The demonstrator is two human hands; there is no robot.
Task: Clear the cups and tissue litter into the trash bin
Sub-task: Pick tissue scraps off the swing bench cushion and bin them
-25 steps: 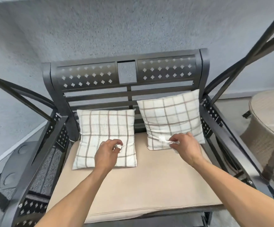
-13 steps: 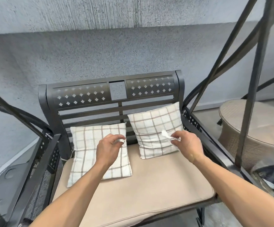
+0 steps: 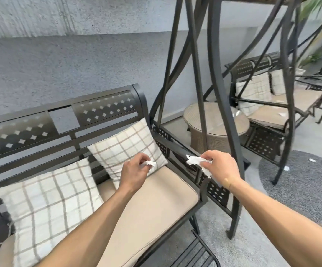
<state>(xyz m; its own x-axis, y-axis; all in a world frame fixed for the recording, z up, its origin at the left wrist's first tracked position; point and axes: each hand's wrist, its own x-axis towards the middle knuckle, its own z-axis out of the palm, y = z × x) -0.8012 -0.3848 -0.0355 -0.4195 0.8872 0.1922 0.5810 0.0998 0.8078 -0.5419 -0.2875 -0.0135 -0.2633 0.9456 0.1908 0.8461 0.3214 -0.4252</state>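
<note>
My left hand [image 3: 135, 171] pinches a small crumpled white tissue [image 3: 150, 163] in front of the right checked pillow. My right hand [image 3: 221, 167] grips a larger, longer white tissue [image 3: 195, 160] above the swing bench's right armrest. Both hands hover over the right end of the beige seat cushion [image 3: 156, 205]. More white tissue scraps [image 3: 312, 160] lie on the grey round rug at the right, and a scrap [image 3: 282, 113] lies on the far bench's cushion. No cup or trash bin shows.
Two checked pillows [image 3: 125, 145] lean on the black metal swing bench [image 3: 106, 108]. Dark swing-frame posts [image 3: 223, 112] rise just right of my hands. A round wicker side table [image 3: 214, 132] stands behind them, with a second swing bench [image 3: 272, 105] beyond.
The view has swung to the right, bringing the wicker table, rug and second bench into sight. Both hands lifted off the pillows and moved right, each still holding its tissue.
</note>
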